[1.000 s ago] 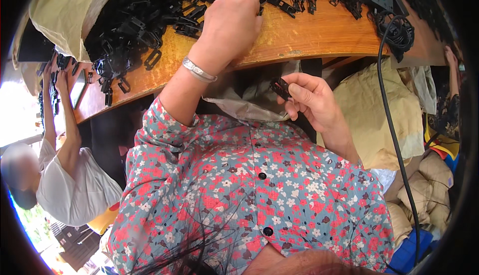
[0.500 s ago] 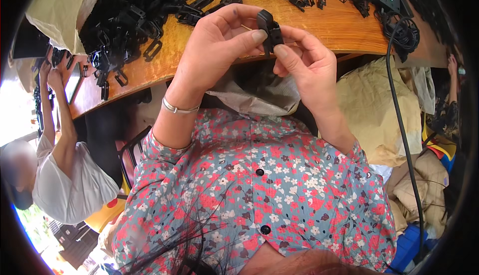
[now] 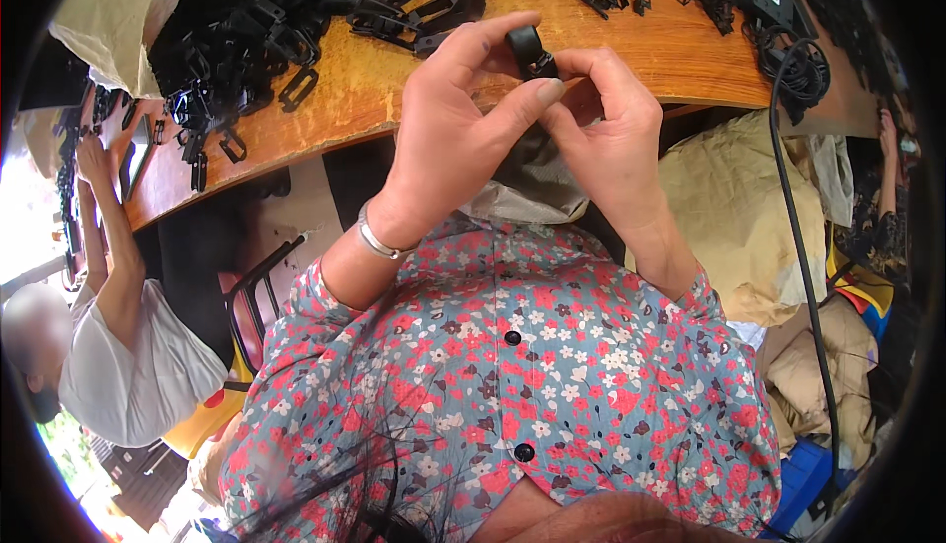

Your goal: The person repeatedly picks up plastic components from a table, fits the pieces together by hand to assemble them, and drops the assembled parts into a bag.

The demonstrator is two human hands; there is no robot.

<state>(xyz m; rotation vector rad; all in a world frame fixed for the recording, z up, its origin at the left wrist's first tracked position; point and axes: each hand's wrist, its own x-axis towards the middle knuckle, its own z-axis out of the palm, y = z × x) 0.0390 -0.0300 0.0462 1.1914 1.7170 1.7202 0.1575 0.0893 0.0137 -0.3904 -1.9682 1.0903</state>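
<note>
Near the top centre of the frame, the left hand (image 3: 448, 134) and right hand (image 3: 611, 139) pinch one small black plastic clip (image 3: 529, 50) between their fingertips, raised above the wooden table (image 3: 631, 45) (probably for a closer look), heaped clips (image 3: 266, 35) at upper left.

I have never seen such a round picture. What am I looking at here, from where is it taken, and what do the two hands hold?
The picture comes from a wide fisheye camera worn on a person's head, looking down, so straight edges bend. No machine is here: the left hand and right hand are the person's own, above a flowered shirt. Together they pinch one small black plastic part. Ahead is a wooden table carrying heaps of black clips and a black cable. At left, a co-worker in white reaches up to it.
</note>
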